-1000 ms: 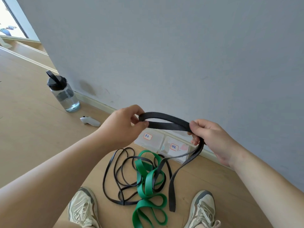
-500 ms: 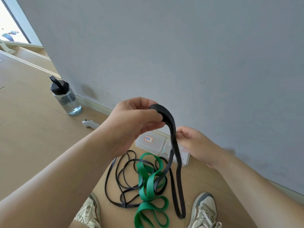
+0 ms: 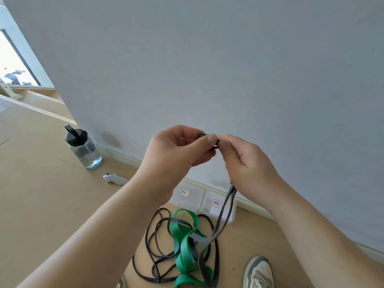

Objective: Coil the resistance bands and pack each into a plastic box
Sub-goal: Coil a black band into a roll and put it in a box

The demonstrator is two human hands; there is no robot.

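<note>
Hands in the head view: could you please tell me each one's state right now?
Left hand: pinching the black band at its rolled end.
Right hand: gripping the same black band, tail hanging below.

we log: left hand and right hand bare | our forearms uncovered to the frame edge | right trainer off-white with grey panels, pale laces | left shoe only a pale sliver at the bottom edge, probably matching
</note>
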